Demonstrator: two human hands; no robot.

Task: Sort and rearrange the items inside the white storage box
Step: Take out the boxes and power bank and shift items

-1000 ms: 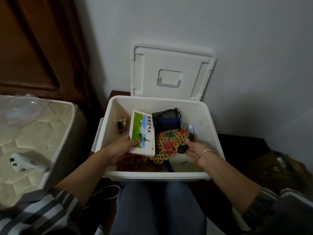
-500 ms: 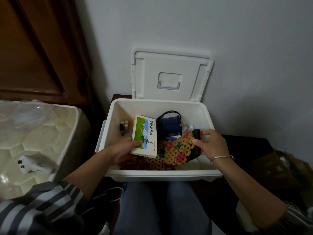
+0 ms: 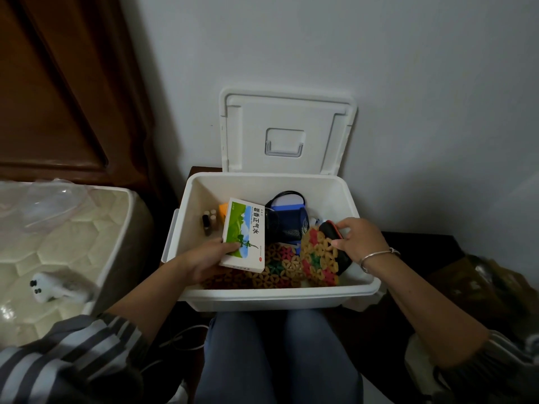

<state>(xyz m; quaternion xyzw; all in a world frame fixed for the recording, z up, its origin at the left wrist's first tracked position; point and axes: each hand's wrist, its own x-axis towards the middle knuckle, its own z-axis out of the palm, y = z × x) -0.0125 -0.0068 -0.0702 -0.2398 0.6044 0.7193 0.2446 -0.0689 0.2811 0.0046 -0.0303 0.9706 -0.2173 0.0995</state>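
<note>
In the white storage box (image 3: pixel 262 297), the left hand (image 3: pixel 201 260) grips a green-and-white carton (image 3: pixel 245 234) by its lower edge, thumb on its face. Farther right, the right hand (image 3: pixel 363 243) pinches the colourful mat (image 3: pixel 319 259) and a black pouch (image 3: pixel 329 231) together. The mat now stands steeper than a moment ago.

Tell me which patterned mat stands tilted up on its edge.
The right mat, which the right hand holds tilted up; the other mats lie flat.

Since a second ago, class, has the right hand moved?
Yes: the right hand moved toward the right wall of the white box, away from its near rim.
</note>
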